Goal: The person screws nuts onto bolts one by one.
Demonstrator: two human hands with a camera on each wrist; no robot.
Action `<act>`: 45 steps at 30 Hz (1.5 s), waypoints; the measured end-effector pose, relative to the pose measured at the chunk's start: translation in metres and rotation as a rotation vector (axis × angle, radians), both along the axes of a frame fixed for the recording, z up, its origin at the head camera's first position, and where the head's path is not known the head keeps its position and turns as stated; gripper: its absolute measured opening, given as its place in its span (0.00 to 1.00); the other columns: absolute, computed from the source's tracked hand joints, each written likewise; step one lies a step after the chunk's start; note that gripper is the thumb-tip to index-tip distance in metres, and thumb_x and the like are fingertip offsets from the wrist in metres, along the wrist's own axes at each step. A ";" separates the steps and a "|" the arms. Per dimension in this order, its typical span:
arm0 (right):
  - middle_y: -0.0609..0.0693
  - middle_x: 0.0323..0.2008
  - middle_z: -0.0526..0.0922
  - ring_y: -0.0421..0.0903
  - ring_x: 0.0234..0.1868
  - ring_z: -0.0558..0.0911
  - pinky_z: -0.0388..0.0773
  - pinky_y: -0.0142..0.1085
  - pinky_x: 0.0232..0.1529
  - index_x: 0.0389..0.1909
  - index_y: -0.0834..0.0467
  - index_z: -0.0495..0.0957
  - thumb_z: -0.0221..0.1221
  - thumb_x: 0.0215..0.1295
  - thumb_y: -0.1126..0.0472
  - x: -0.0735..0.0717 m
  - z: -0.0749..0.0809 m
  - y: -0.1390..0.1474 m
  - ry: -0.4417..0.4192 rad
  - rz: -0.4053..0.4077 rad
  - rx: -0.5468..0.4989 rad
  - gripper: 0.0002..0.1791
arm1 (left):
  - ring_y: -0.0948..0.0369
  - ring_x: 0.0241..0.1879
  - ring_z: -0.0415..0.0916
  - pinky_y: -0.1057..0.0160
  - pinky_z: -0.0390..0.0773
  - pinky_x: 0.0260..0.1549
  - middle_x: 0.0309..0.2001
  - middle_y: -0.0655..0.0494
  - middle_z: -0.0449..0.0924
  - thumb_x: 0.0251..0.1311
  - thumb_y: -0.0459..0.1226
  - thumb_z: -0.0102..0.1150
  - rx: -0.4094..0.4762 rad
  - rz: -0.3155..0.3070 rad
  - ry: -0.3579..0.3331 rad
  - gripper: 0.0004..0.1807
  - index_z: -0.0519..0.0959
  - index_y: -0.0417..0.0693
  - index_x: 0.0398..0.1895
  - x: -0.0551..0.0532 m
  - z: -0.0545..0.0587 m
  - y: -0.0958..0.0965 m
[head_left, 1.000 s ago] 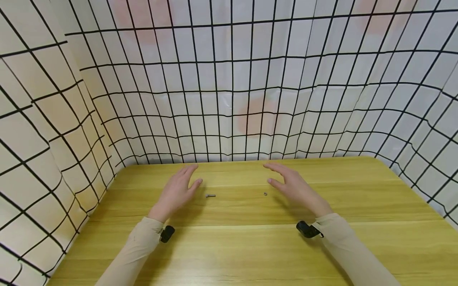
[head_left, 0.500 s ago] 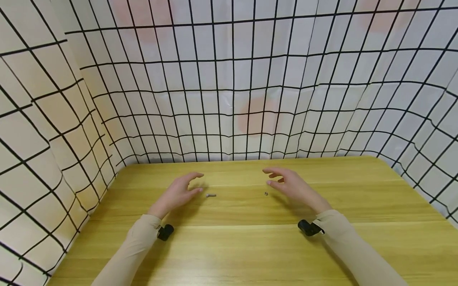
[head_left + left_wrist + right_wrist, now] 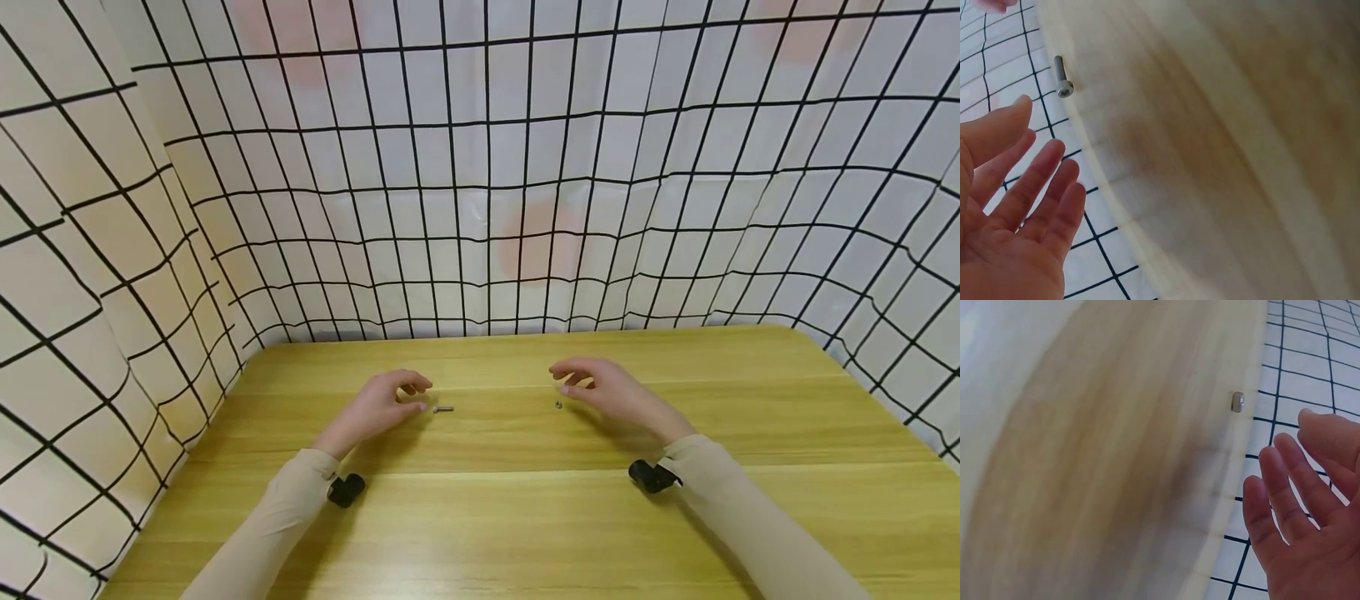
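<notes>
A small metal bolt (image 3: 444, 409) lies on its side on the wooden table, its head toward the left hand. In the left wrist view the bolt (image 3: 1061, 78) shows a socket in its round head. My left hand (image 3: 381, 408) hovers just left of it, thumb and fingers apart with nothing between them. A small metal nut (image 3: 558, 405) rests on the table further right; the right wrist view shows the nut (image 3: 1237, 401) edge-on. Close by on its right is my right hand (image 3: 611, 390), fingers loosely bent and holding nothing.
The wooden table (image 3: 480, 517) spreads under both arms. Behind it and at both sides stands a white curtain (image 3: 480, 208) with a black grid. A small black camera (image 3: 347, 490) sits on the left wrist, another black camera (image 3: 651, 477) on the right.
The left hand has lowered, and its fingers have bent in toward the bolt's head. The right hand's fingers have come down slightly near the nut. Bolt and nut lie where they were.
</notes>
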State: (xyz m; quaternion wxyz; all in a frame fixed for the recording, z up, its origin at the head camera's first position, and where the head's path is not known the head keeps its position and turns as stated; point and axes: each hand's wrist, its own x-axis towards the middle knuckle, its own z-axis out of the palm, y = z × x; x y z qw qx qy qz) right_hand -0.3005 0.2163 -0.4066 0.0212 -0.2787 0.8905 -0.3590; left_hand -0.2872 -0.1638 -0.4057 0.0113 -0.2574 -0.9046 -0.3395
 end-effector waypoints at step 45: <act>0.43 0.32 0.83 0.44 0.35 0.78 0.76 0.36 0.38 0.40 0.55 0.85 0.63 0.64 0.67 -0.024 -0.012 -0.001 -0.185 0.111 0.103 0.07 | 0.62 0.32 0.73 0.64 0.74 0.35 0.33 0.57 0.79 0.57 0.31 0.70 -0.045 -0.072 -0.168 0.05 0.82 0.43 0.35 -0.017 -0.003 0.015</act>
